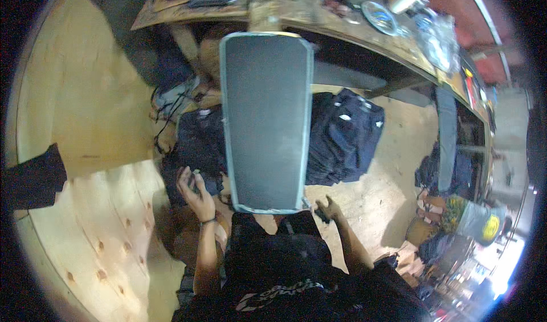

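Observation:
A long padded board (268, 122) with a dark grey top and pale blue edging stretches away in front of me, its near end close to my lap. My left hand (198, 199) is raised to the left of that end, palm up, fingers apart and loosely bent. A tiny pale spot shows at its thumb tip; I cannot make out what it is. By the board's near right corner, my right hand (336, 215) has bent fingers around a small dark thing, too blurred to name. Folded dark blue garments (347, 134) lie right of the board, and another dark garment pile (196, 137) lies left.
A wooden workbench (319, 14) runs across the far side, with a round blue-rimmed dish (379, 17) and clear plastic bags (436, 40) on it. Plywood sheets (102, 231) are at the left, one with a dark cloth (35, 179). A grey-green sack (481, 222) stands at the right.

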